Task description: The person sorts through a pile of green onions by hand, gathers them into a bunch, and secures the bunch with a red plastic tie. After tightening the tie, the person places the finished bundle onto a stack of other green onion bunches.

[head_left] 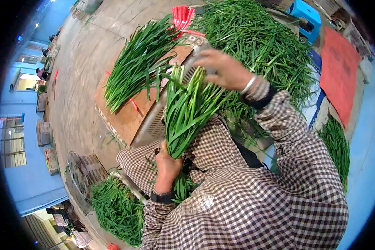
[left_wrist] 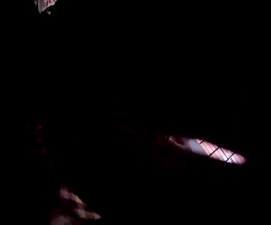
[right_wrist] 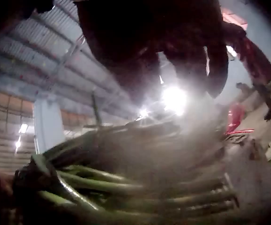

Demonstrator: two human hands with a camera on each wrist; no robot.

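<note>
In the head view my left hand (head_left: 168, 164) grips a bunch of garlic chives (head_left: 189, 114) around its leafy lower part, above the lap. The pale cut stem ends point up and away. My right hand (head_left: 225, 68), blurred, is beside those stem ends with its fingers stretched out over them. From the right wrist, the dark fingers (right_wrist: 191, 61) hang above the pale green stems (right_wrist: 173, 192), holding nothing between them. The left wrist view is almost wholly black and hides the left hand's work.
A second bunch of chives (head_left: 133, 68) lies on a brown board (head_left: 123, 118) over a plastic crate (head_left: 156, 125). Red ties (head_left: 182, 17) sit at its far end. A big heap of loose chives (head_left: 254, 41) spreads at the right, near a blue stool (head_left: 306, 18). More greens (head_left: 116, 210) lie lower left.
</note>
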